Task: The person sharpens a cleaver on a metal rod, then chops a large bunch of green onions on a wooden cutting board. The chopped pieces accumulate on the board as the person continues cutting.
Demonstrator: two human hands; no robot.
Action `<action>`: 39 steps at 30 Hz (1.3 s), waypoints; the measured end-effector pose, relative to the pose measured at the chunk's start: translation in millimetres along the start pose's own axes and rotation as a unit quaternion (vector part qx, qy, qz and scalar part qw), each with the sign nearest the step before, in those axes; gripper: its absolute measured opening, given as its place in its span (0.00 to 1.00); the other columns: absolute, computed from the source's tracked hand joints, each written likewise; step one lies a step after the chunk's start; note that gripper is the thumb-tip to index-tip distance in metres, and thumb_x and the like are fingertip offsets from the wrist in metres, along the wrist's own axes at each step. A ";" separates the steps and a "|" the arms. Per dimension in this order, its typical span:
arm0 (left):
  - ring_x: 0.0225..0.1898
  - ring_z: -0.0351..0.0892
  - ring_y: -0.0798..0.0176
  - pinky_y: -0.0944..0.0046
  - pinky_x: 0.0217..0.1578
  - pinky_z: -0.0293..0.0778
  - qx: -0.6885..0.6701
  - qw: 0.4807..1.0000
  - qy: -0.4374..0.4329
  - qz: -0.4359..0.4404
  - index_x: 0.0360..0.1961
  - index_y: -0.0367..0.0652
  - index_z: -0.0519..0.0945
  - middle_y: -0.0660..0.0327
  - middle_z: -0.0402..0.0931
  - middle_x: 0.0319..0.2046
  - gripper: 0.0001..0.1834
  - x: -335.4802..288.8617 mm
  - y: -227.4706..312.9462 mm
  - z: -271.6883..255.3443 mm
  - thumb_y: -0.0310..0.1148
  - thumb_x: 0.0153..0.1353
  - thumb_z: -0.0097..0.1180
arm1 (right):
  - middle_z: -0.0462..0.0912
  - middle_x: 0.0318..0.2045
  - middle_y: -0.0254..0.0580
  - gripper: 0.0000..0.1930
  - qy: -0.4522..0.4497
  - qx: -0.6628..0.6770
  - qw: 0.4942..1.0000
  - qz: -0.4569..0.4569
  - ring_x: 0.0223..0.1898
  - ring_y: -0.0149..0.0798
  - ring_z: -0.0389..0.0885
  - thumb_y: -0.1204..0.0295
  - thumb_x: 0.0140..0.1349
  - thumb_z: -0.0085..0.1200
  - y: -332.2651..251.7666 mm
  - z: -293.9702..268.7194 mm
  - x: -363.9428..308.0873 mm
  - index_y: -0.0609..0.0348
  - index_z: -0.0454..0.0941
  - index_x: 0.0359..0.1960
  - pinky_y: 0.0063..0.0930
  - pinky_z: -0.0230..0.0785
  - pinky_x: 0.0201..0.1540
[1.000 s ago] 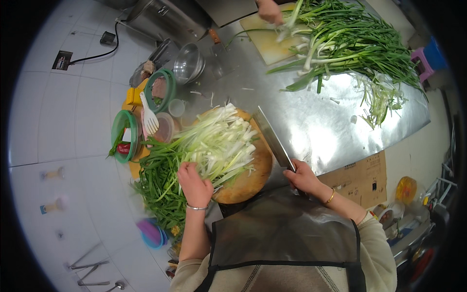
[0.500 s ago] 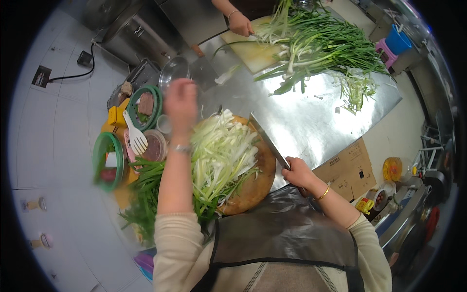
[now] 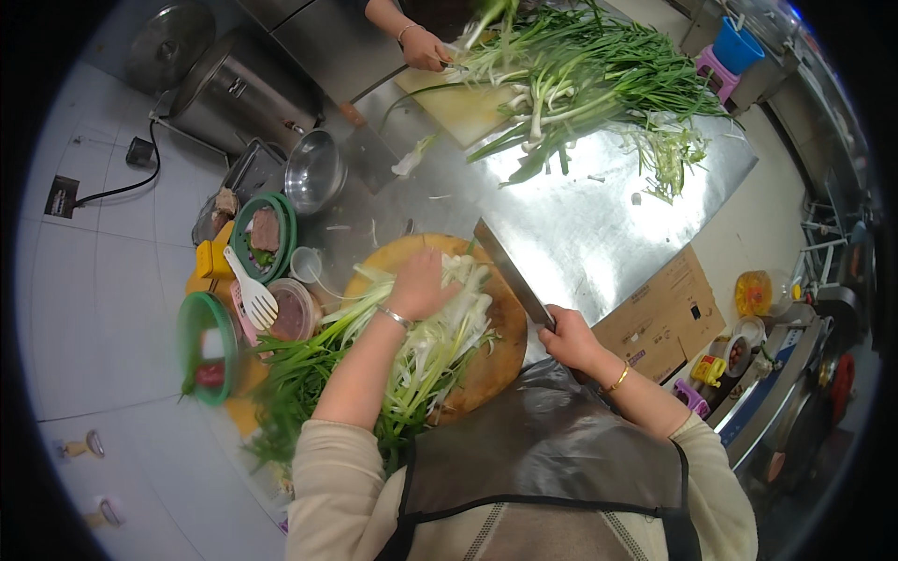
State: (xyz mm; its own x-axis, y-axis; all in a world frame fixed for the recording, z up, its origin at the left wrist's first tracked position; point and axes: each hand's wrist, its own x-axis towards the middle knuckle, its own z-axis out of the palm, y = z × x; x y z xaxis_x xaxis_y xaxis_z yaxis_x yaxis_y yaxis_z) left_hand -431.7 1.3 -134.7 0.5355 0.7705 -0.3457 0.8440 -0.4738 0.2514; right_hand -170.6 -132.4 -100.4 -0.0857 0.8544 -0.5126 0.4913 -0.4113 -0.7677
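Note:
My left hand (image 3: 419,284) presses down on a bundle of long green onions (image 3: 412,348) that lies across a round wooden chopping board (image 3: 494,348). The white stems lie on the board; the green tops hang off toward the lower left. My right hand (image 3: 571,338) grips the handle of a large cleaver (image 3: 510,274), whose blade points up and away over the board's right edge, apart from the onions.
A steel table (image 3: 580,215) holds a big heap of green onions (image 3: 599,75) at the far end, where another person's hand (image 3: 426,49) works at a second cutting board (image 3: 458,107). Left: steel bowl (image 3: 313,170), green baskets (image 3: 208,346), white spatula (image 3: 253,292), pots (image 3: 234,89).
My left hand came back from reaching toward the bowls at the far left and now rests on the onions on the board. The cleaver hand has barely moved.

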 end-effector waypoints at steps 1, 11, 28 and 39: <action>0.60 0.59 0.41 0.50 0.59 0.60 -0.007 1.000 -0.001 -0.009 0.61 0.28 0.57 0.39 0.60 0.59 0.41 -3.1 5.1 1.2 0.51 0.58 0.53 | 0.76 0.23 0.61 0.10 0.014 -0.022 0.999 -0.044 0.30 0.58 0.77 0.74 0.52 0.52 -2.3 0.5 1.8 0.69 0.73 0.34 0.45 0.69 0.36; 0.58 0.58 0.43 0.54 0.58 0.59 -0.116 0.987 0.100 0.040 0.55 0.30 0.61 0.42 0.57 0.56 0.37 -9.8 8.7 -5.6 0.43 0.51 0.62 | 0.77 0.33 0.61 0.11 -0.007 -0.182 0.976 -0.120 0.38 0.60 0.76 0.75 0.52 0.49 -13.8 5.9 25.8 0.68 0.72 0.36 0.47 0.69 0.42; 0.56 0.62 0.44 0.53 0.57 0.62 -0.083 0.974 0.105 0.185 0.51 0.41 0.73 0.50 0.65 0.53 0.25 -19.3 16.5 25.0 0.28 0.48 0.61 | 0.78 0.31 0.60 0.10 -0.036 -0.220 0.969 -0.102 0.36 0.58 0.78 0.75 0.52 0.48 -17.6 -2.8 8.8 0.68 0.72 0.34 0.47 0.71 0.40; 0.58 0.63 0.45 0.52 0.59 0.61 -0.036 0.983 0.059 0.167 0.51 0.37 0.73 0.47 0.68 0.52 0.24 -11.9 20.4 32.2 0.28 0.50 0.56 | 0.78 0.26 0.59 0.08 -0.054 -0.267 0.958 -0.088 0.32 0.59 0.78 0.77 0.52 0.48 -13.9 4.3 16.3 0.69 0.72 0.33 0.47 0.71 0.36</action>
State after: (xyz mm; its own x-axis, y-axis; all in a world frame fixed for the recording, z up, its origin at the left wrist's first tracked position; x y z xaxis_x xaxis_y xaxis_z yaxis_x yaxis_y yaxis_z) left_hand -419.8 -31.3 -154.5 0.7723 0.6224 -0.1270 0.6142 -0.6808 0.3991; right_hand -182.5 -114.1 -99.8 -0.2823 0.8458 -0.4526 0.8324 -0.0185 -0.5539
